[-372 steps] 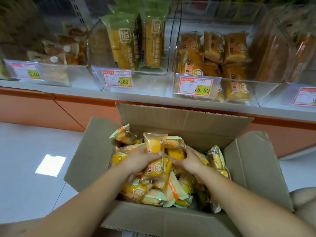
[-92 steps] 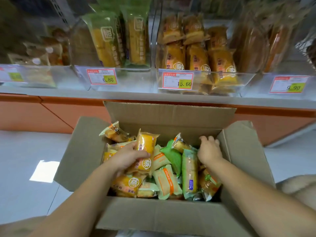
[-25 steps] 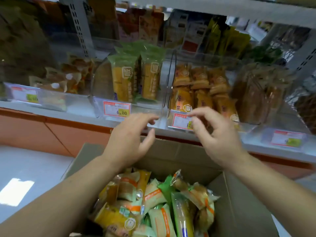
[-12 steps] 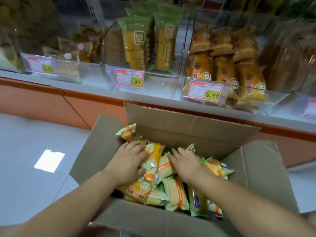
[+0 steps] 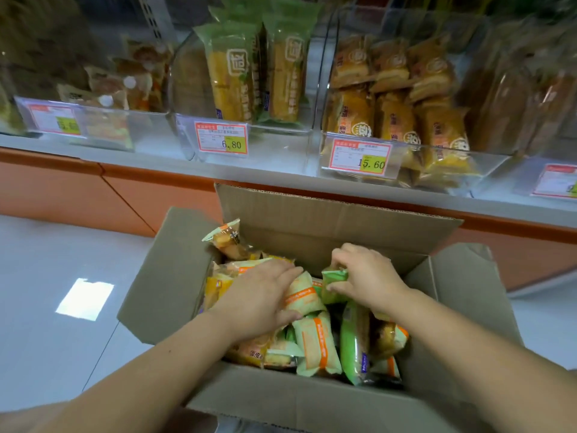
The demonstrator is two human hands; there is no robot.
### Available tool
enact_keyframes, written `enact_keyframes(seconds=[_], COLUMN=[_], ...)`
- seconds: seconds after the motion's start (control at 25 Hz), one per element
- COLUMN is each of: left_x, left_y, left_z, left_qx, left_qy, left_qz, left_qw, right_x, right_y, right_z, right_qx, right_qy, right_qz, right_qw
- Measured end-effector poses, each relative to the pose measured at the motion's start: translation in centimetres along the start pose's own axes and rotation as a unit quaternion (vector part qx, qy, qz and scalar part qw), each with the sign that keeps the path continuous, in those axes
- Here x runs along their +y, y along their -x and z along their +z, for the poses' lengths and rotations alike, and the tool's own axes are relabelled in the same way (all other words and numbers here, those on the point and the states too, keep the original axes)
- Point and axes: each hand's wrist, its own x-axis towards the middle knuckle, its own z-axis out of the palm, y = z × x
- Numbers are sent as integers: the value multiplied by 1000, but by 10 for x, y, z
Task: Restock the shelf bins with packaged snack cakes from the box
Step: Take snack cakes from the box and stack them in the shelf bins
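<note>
One open cardboard box [image 5: 296, 401], lower centre, holds a heap of snack cakes [image 5: 315, 342]. The left hand [image 5: 259, 304] lies flat on them, grip apart; the right hand [image 5: 368, 279] pinches one green packet [image 5: 334, 275] in its grip. Across the top, four price-tagged clear bins [image 5: 487, 165] line the shelf [image 5: 274, 170].

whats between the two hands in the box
Head view: a pale green packet with an orange stripe lies between the left hand, touching it, and the right hand, which pinches a darker green packet.
</note>
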Motion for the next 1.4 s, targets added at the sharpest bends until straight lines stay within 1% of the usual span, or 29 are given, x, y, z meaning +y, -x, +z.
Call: enact_keyframes(seconds=[0.08,0.12,0.16,0.2,0.24,0.28,0.32,0.36,0.4,0.44,0.48,0.52,0.56,0.6,0.64,0.72,0.76,0.8,0.88,0.92,0.96,1.04,1.08,1.12,1.16,1.24,1.32,1.4], left_x=[24,33,37,39,38,37,33,30,26,23,21,20,21,23,24,23,23,20,17,18,19,25,28,31,34,35,30,22], left_y=[-11,-17,-22,-26,-29,-30,-31,-30,-29,-26,-23,-18,-15,-11,-8,-4,-2,-3,-5,-7,-9,-9,-8,-8,-7,-6,-4,2], left_z=[-4,-4,-2,-1,1,0,-1,-3,-3,-3,-2,-2,0,2,5,8,6,5,3,1,0,-4,-7,-8,-10,-11,-16,-25], left_qx=[-40,-31,-22,-15,-20,-30,-42,-49,-52,-50,-50,-51,-57,-64,-71,-75,-75,-75,-69,-56,-41,-38,-42,-44,-44,-20,17,41], left_qy=[143,225,282,317,335,350,373,401,433,473,522,571,611,639,657,690,705,711,699,694,702,735,744,748,750,737,706,689], left_qz=[-22,-33,-48,-66,-86,-104,-124,-143,-163,-183,-205,-227,-245,-259,-269,-283,-283,-283,-280,-279,-279,-290,-293,-286,-272,-240,-234,-240], left_qw=[989,973,958,946,938,930,919,904,885,860,827,788,751,722,701,661,646,639,655,661,654,612,600,597,601,631,668,682], right_x=[-11,-14,-14,-13,-11,-5,3,12,21,25,24,21,14,6,-2,-9,-11,-12,-19,-25,-33,-49,-56,-62,-68,-75,-76,-71], right_y=[2,4,6,9,13,14,15,18,21,27,34,40,46,49,51,51,49,47,43,43,43,46,49,52,55,58,60,61], right_z=[-26,-38,-44,-49,-51,-50,-45,-37,-22,-5,17,41,62,81,93,103,98,90,67,53,41,25,21,17,12,-1,-12,-18], right_qx=[70,98,106,103,90,66,23,-51,-151,-253,-326,-365,-374,-363,-340,-279,-246,-215,-130,-92,-65,-31,-14,12,38,68,68,48], right_qy=[-131,-208,-275,-337,-408,-486,-540,-543,-481,-392,-311,-265,-260,-266,-258,-213,-221,-268,-411,-461,-491,-512,-523,-544,-574,-643,-694,-734], right_qz=[36,56,83,104,139,195,262,322,360,380,385,386,395,410,413,394,388,390,397,394,385,360,344,327,315,308,290,252], right_qw=[988,972,952,930,898,849,800,774,785,799,806,805,798,793,805,850,860,854,810,790,779,779,779,773,755,698,655,629])
